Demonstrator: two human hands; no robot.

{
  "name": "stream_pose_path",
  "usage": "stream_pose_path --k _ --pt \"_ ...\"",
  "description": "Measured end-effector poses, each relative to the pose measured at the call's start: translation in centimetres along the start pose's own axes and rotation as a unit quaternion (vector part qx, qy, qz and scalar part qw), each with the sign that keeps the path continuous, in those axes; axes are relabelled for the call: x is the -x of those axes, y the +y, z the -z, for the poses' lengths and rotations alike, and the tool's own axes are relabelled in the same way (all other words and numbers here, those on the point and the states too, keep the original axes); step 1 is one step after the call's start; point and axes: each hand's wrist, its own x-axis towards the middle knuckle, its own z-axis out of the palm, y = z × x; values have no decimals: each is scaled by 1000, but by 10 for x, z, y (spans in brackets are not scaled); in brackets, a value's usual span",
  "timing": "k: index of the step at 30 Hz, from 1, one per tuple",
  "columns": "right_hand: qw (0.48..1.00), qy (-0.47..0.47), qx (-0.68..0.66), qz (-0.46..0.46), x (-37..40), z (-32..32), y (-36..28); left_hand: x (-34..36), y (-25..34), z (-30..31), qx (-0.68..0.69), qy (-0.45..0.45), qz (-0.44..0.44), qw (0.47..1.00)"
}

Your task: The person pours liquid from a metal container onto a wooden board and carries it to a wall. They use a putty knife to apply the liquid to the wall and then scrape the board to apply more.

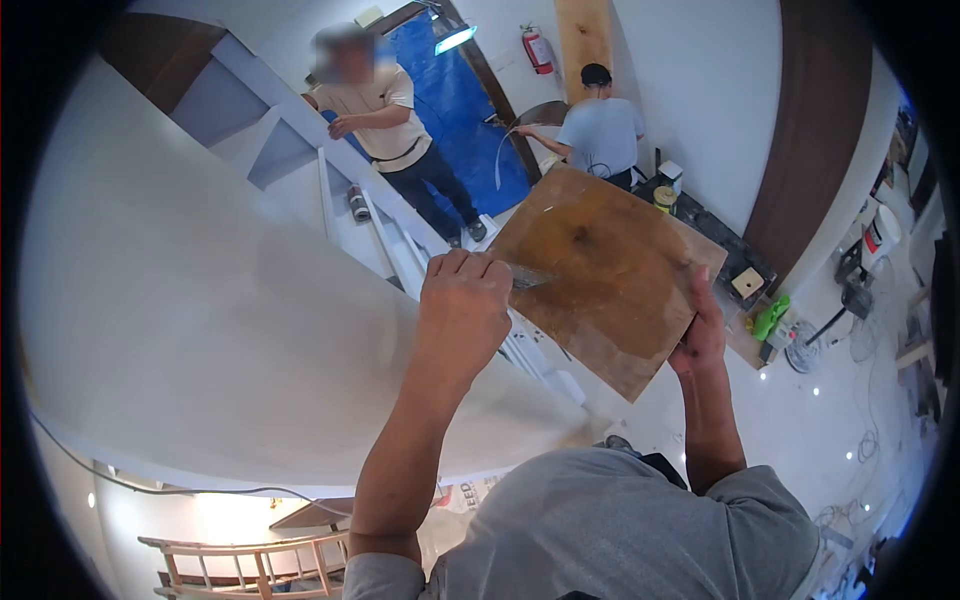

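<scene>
My right hand (702, 325) grips a square brown board (610, 285) by its right edge, thumb on top and fingers underneath. The board is tilted in front of me, its face smeared with an amber, glossy coating that has a dark spot near the middle. My left hand (465, 305) is closed in a fist at the board's left edge. From it a thin, shiny flat blade (530, 278) reaches onto the coated face; its handle is hidden in the fist.
A large pale curved panel (200, 300) fills the left side. Two people work beyond: one in a cream shirt (385, 110) by a white frame, another in light blue (600, 130). A dark bench (730, 245), cables, a bucket (880, 230) and a wooden ladder (262, 565) stand around.
</scene>
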Motion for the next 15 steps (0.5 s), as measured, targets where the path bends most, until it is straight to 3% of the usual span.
stream_pose_path --k 7,15 --pt "999 -1 19 26 7 -3 -1 8 -1 -50 118 -48 45 991" --pt "999 22 26 35 6 4 5 11 14 -64 142 -70 91 983"
